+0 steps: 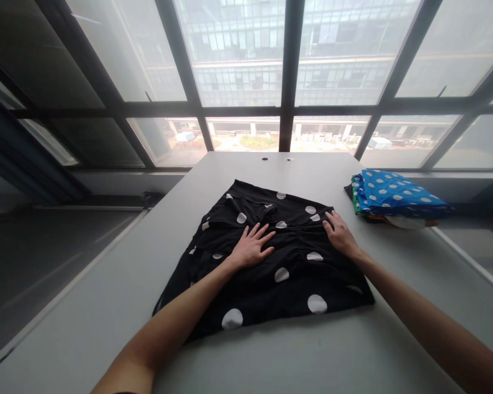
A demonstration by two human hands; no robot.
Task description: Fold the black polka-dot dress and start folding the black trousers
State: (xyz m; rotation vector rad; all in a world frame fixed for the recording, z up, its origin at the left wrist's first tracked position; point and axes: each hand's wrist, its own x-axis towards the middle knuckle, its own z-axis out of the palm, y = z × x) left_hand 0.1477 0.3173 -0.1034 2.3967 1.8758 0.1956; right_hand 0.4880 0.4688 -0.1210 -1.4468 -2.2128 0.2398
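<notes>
A black garment with large white polka dots (pixel 296 284) lies spread on the white table (pixel 271 361), with some creases and gathered cloth across its middle. My left hand (pixel 251 247) rests flat on the cloth left of its centre, fingers spread. At the far right edge of the cloth, my right hand (pixel 340 234) touches the fabric near a corner, its fingers apart and slightly bent. Neither hand appears to grip the cloth.
Folded polka-dot fabrics (pixel 402 191), blue on top with green beneath, are stacked at the table's right edge and partly overhang it. Two small holes (pixel 265 159) show near the far end. Beyond stands a large framed window (pixel 287 82); a dark curtain (pixel 20 142) hangs on the left.
</notes>
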